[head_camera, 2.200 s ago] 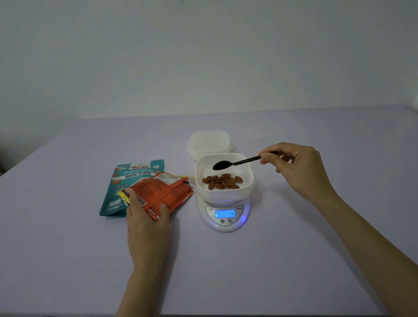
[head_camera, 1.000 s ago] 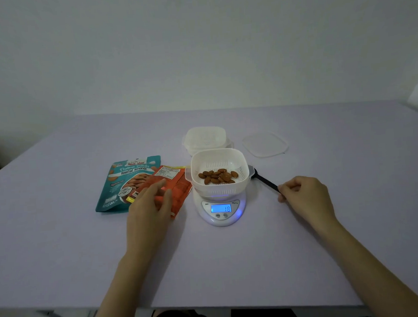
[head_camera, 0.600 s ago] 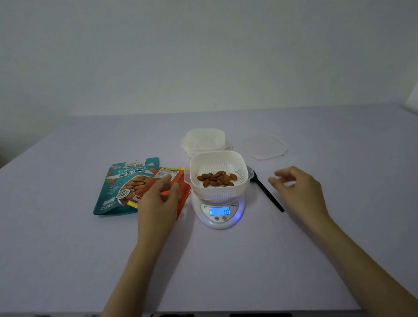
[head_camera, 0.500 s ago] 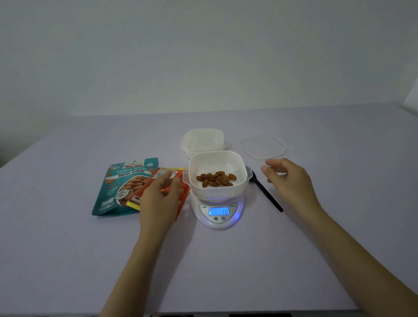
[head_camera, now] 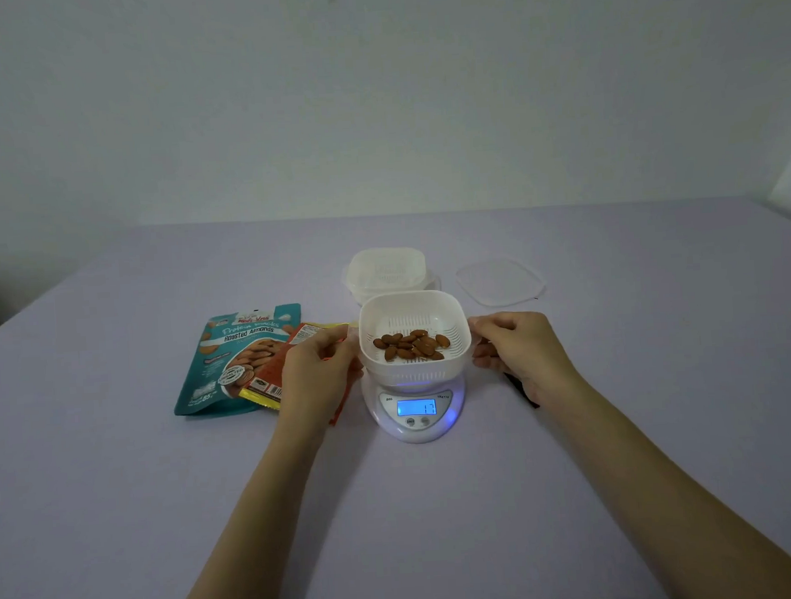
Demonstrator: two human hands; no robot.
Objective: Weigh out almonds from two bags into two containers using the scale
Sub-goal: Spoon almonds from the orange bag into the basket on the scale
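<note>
A white slotted bowl with several almonds in it stands on the white scale, whose blue display is lit. My left hand grips the bowl's left side and my right hand grips its right side. A teal almond bag lies flat at the left, with an orange bag partly over it and partly under my left hand. A second white container sits just behind the bowl.
A clear lid lies at the back right. The black spoon lies on the table, mostly hidden under my right hand. The lilac table stretches wide toward me.
My right hand laid the spoon down beside the scale and moved to the bowl's right side. My left hand left the orange bag and closed on the bowl's left side.
</note>
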